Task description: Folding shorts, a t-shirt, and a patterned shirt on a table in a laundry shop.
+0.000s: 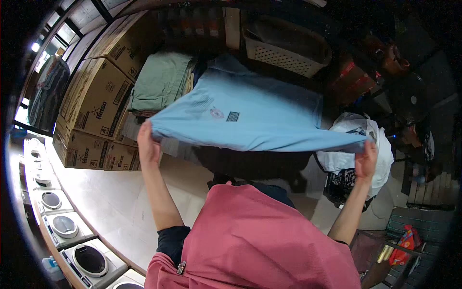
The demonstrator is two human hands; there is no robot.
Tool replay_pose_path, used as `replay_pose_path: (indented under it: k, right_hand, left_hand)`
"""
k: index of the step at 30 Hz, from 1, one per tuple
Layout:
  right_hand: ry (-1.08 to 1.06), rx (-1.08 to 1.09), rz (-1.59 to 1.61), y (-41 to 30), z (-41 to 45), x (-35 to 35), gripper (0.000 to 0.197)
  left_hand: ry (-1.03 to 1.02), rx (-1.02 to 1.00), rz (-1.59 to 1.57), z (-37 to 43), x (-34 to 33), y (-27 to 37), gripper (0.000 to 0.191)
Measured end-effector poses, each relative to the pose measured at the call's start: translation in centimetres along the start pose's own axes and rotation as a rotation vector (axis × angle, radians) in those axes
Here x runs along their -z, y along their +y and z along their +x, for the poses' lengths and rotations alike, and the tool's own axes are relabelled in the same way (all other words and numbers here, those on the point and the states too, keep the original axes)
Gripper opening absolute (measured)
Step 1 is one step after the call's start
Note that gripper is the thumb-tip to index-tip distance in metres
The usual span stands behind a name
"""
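A light blue T-shirt [260,119] is stretched wide in front of me, bearing a round print and a small dark printed block. At its left corner my left hand [148,144] grips the fabric. My right hand [366,159] pinches the opposite corner, to the right. The far part of the shirt is partly blurred and falls into shadow. Just beyond my left hand sits a stack of folded clothes [160,81] with a grey-green garment on top. Beside my right hand is a white plastic bag [380,144] with dark patterned fabric near it.
Stacked cardboard cartons [97,103] rise at the left. A perforated plastic basket [281,57] stands behind the shirt. Front-loading machines [90,260] line the lower left, across the pale floor [104,206]. At the lower right, a red-orange packet [404,249] lies by a rack.
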State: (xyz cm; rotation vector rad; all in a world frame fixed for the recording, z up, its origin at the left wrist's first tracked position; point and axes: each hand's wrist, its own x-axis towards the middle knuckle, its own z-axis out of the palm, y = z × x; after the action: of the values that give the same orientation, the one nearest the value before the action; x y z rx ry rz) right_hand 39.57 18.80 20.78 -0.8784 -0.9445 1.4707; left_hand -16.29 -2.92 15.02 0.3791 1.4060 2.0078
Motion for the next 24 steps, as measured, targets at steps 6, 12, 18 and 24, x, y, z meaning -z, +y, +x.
replay_pose_path:
  k: [6,12,18,24]
  right_hand:
    - [-0.164,0.049,-0.256,-4.9,2.7,-1.8,0.02]
    - [-0.069,-0.025,-0.261,-4.9,12.9,-2.2,0.022]
    - [-0.199,-0.041,0.054,-7.8,21.3,-5.0,0.019]
    - [-0.201,0.289,0.073,-13.9,17.5,-3.7,0.02]
  left_hand:
    - [-0.122,-0.026,0.092,0.3,0.0,5.4,0.031]
    - [-0.296,-0.11,0.291,7.1,-8.8,7.6,0.033]
    - [-0.331,-0.14,0.325,19.3,-15.0,9.4,0.031]
    - [-0.096,-0.823,0.48,17.6,-17.8,15.8,0.046]
